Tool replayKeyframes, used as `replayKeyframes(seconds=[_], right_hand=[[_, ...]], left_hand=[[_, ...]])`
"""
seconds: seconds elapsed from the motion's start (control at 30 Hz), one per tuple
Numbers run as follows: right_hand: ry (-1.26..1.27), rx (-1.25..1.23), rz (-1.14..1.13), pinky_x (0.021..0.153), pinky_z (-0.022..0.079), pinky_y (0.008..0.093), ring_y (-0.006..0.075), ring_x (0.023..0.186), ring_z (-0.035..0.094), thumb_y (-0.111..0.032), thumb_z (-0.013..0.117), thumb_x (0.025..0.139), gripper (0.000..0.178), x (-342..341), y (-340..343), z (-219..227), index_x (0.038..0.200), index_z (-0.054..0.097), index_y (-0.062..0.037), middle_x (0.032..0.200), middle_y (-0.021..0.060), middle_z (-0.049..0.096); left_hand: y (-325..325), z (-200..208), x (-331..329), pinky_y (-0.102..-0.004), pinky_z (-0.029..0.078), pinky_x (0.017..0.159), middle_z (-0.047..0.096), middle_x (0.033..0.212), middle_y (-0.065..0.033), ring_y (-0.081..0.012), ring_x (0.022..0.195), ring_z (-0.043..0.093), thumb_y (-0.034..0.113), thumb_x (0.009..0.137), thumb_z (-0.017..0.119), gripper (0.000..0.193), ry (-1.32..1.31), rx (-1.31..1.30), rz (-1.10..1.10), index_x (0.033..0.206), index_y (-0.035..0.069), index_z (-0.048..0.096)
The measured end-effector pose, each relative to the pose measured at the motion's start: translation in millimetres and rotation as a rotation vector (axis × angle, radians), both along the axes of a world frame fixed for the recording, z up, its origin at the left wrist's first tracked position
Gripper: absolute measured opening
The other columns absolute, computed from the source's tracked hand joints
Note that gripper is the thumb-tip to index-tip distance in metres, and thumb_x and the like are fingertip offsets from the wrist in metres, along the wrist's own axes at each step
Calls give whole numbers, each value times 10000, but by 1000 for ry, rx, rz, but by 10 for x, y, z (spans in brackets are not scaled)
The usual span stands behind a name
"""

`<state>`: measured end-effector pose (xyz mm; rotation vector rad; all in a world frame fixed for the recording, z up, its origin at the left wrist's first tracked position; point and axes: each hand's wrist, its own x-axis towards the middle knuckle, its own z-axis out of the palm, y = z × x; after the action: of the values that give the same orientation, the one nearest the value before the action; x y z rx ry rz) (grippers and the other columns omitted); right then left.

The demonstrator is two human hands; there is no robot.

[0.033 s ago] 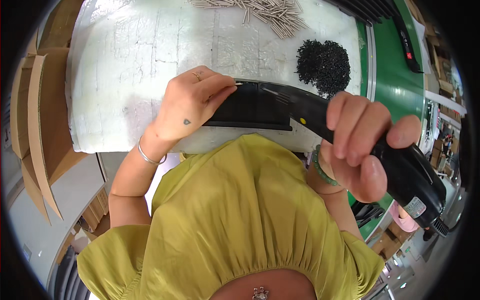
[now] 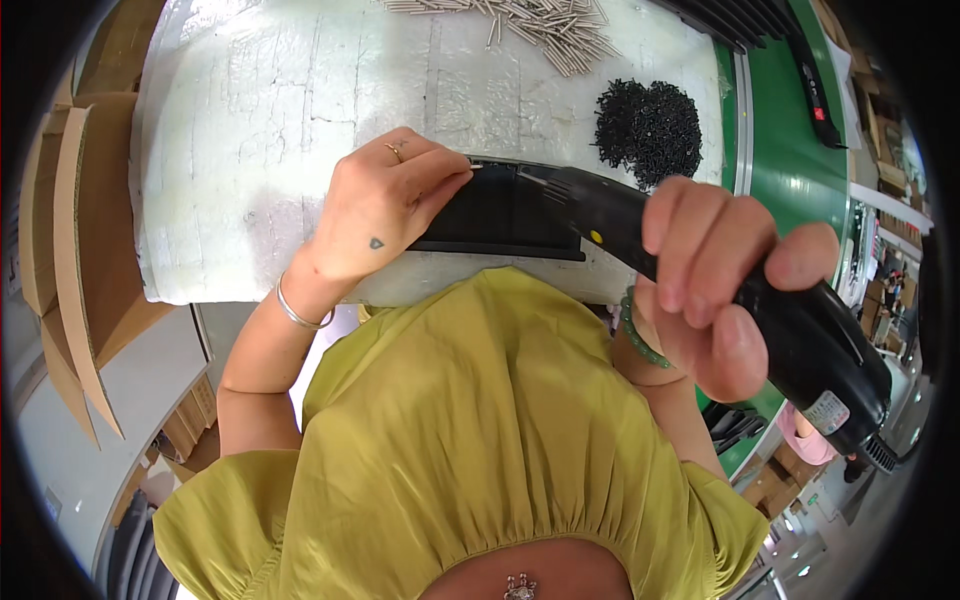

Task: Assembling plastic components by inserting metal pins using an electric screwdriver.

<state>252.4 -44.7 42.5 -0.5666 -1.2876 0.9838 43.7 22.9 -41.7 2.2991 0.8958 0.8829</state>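
Observation:
My right hand [image 2: 730,285] is wrapped round a black electric screwdriver [image 2: 825,350], held slantwise with its bit pointing left. The bit's tip is at the far edge of a flat black rectangular part [image 2: 505,215]; whether it touches a screw is too small to tell. At that same far edge, my left hand [image 2: 385,200] has thumb and forefinger closed on a thin metal pin [image 2: 476,166], of which only a short end shows. My left hand covers the left end of the black part.
A heap of silvery metal pins [image 2: 555,35] lies at the far side of the white covered table [image 2: 260,120]. Right of it is a pile of small black screws [image 2: 650,130]. Long black parts [image 2: 740,25] rest on the green surface [image 2: 785,190]. Open cardboard [image 2: 100,230] stands at the left.
My right hand and the screwdriver have shifted slightly left. My left hand stays in nearly the same place, still pinching the metal pin.

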Motion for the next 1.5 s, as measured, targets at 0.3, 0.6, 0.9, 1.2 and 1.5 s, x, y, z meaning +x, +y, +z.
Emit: replayKeyframes(seconds=[0.3,0.6,0.9,1.2,1.5], right_hand=[[-66,38,49,608,357,321,117,527,421,-143,523,758,342,-117,205,-149,1083,418,-139,630,-14,463],[-69,35,71,602,352,320,116,522,409,-150,514,764,337,-125,247,-180,1087,417,-135,625,-11,454],[-120,2,81,592,360,322,125,526,429,-140,565,789,311,-214,285,-147,1046,390,-140,640,3,466],[-394,36,289,534,411,329,141,506,472,-100,625,796,306,-229,356,27,975,381,-142,653,7,507],[-458,12,343,505,414,312,149,489,475,-85,642,793,301,-278,443,95,909,367,-122,645,18,508]], left_hand=[[-27,-32,11,-305,475,590,605,755,-52,-223,706,564,-41,683,690,151,-38,-48,-10,805,34,640],[-20,-41,24,-312,472,622,590,789,-49,-228,747,555,-54,656,684,196,-57,-77,-33,824,31,629],[-15,-45,23,-330,479,651,576,807,-44,-235,777,553,-38,648,676,209,-54,-79,-44,832,43,620],[-94,-119,-3,-338,488,687,592,845,-58,-247,811,559,-29,671,652,205,-81,-51,-32,864,30,614],[-138,-160,40,-320,485,672,574,837,-60,-240,782,543,-43,662,638,200,-147,-13,-52,849,21,604]])
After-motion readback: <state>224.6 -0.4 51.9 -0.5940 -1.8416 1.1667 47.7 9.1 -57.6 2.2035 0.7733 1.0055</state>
